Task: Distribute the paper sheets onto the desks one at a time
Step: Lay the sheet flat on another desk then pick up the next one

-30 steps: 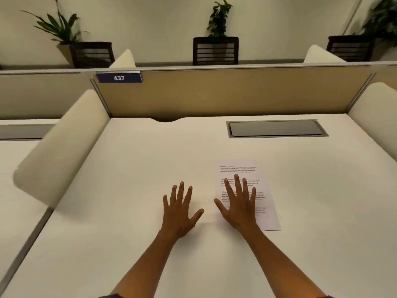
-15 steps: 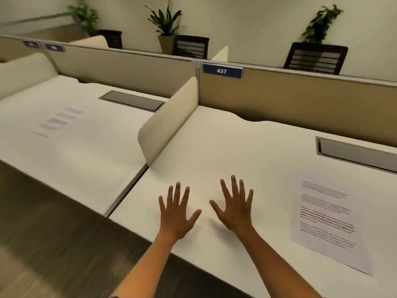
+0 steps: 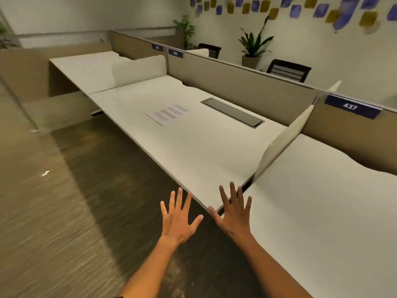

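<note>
A printed paper sheet [image 3: 167, 114] lies flat on the middle desk [image 3: 193, 147], left of its dark cable hatch [image 3: 233, 112]. My left hand [image 3: 179, 218] is held out with fingers spread over the floor, just off that desk's front corner, and holds nothing. My right hand [image 3: 234, 211] is also spread and empty, hovering over the gap between the middle desk and the near desk [image 3: 322, 201] marked 437 [image 3: 350, 106]. The far desk [image 3: 86, 69] at the left shows no sheet. The sheet on the near desk is out of frame.
Cream side screens [image 3: 279, 145] separate the desks, and a tan back partition [image 3: 236, 82] runs behind them. Potted plants [image 3: 254, 46] and dark chairs [image 3: 287, 69] stand beyond it. Striped carpet floor [image 3: 53, 211] spreads to the left.
The view has swung left from desk 437 and its sheet to the middle desk. Both hands stayed spread and empty, now off the desk's front edge.
</note>
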The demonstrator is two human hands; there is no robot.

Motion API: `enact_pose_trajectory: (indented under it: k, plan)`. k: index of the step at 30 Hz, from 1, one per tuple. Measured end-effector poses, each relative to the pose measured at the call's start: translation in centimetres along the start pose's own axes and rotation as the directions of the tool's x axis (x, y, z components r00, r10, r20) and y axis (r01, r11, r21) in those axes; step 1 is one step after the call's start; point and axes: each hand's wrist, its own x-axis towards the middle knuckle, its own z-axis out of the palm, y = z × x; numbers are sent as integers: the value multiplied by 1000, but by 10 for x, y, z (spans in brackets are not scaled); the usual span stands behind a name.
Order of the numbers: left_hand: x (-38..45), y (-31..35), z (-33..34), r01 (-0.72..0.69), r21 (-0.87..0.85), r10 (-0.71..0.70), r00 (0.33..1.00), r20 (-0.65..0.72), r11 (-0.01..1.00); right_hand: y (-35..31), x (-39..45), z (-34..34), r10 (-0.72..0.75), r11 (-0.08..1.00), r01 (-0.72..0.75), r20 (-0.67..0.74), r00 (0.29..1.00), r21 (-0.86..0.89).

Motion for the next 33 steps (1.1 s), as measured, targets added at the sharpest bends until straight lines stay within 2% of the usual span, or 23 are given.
enact_pose_trajectory:
  k: [7, 13, 19, 24, 33]
  plan:
    - [34, -124, -30, 173, -42, -175, 983, -49, 984, -126, 75, 26, -195, 980, 196, 52, 979, -13]
    - [103, -221, -52, 283, -44, -286, 954, -91, 958, -222, 179, 65, -341, 940, 341, 52, 939, 5]
    - [196, -328, -95, 400, -22, -399, 906, -140, 916, -327, 307, 93, -402, 915, 399, 54, 914, 67]
    - [263, -400, -135, 482, -51, -482, 856, -188, 875, -406, 397, 103, -499, 866, 495, 68, 864, 68]
    - [352, -539, -152, 561, -99, -568, 797, -206, 822, -543, 515, 139, -614, 788, 615, 94, 783, 28]
